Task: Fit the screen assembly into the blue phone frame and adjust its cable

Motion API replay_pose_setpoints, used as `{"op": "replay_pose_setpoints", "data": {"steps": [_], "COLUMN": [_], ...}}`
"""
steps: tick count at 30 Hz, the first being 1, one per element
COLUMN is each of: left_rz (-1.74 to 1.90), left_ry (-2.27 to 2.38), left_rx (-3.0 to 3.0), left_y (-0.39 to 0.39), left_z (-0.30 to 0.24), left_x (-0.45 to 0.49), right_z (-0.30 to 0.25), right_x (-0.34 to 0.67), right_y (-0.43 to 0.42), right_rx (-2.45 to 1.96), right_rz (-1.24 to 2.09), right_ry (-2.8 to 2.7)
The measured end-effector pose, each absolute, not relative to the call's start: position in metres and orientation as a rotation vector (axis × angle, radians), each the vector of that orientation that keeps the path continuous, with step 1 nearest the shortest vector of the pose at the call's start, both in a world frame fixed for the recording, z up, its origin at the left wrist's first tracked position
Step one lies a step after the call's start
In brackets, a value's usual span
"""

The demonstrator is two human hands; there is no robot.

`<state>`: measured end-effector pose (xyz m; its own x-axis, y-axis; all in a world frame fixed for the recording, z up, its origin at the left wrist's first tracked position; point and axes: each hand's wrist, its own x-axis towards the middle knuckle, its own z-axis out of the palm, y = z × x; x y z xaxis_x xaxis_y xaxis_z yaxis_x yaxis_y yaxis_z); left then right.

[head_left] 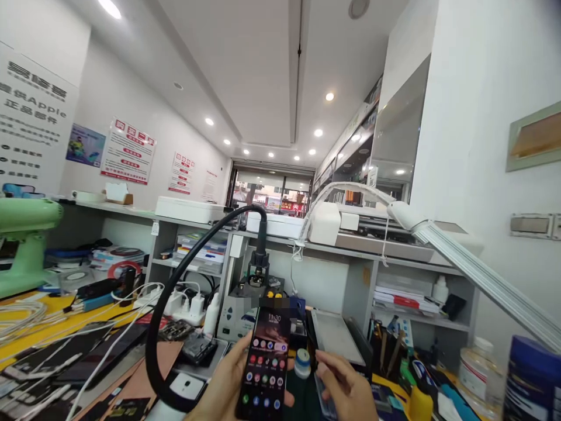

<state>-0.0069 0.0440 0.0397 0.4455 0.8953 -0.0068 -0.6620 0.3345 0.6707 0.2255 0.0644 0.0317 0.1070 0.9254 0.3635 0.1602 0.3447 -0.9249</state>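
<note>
My left hand [225, 386] grips a black smartphone [265, 362] from below and from the left, near the bottom middle of the head view. The phone stands upright, its screen lit with app icons and the time 11:30. My right hand [346, 389] hovers just right of the phone with its fingers curled loosely and the index finger stretched toward the phone's edge; I see nothing in it. A small white bottle with a blue cap [302, 362] stands between the phone and my right hand.
A thick black hose [175, 292] loops from a station [245, 310] behind the phone. White desk lamp arm [473, 266] crosses the right. Cables, chargers and phone parts cover the yellow bench [52, 327] at left. Jars [482, 368] and tools [394, 351] stand at right. Shelves run behind.
</note>
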Motion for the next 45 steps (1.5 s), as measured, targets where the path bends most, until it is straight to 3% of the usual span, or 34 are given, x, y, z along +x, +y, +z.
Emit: {"op": "replay_pose_setpoints", "data": {"steps": [11, 22, 34, 45], "left_rz": [1.114, 1.038, 1.070, 1.093], "left_ry": [0.396, 0.353, 0.332, 0.351], "left_rx": [0.756, 0.738, 0.691, 0.645], "left_y": [0.020, 0.020, 0.025, 0.028], "left_z": [0.045, 0.042, 0.042, 0.043], "left_x": [0.005, -0.001, -0.006, -0.004], "right_z": [0.109, 0.098, 0.080, 0.071], "right_x": [0.155, 0.171, 0.165, 0.155], "right_y": [0.058, 0.041, 0.037, 0.031], "right_rx": [-1.049, -0.914, -0.976, -1.088], "right_rz": [0.865, 1.033, 0.752, 0.702], "right_ry": [-1.506, -1.672, -1.784, -1.877]}}
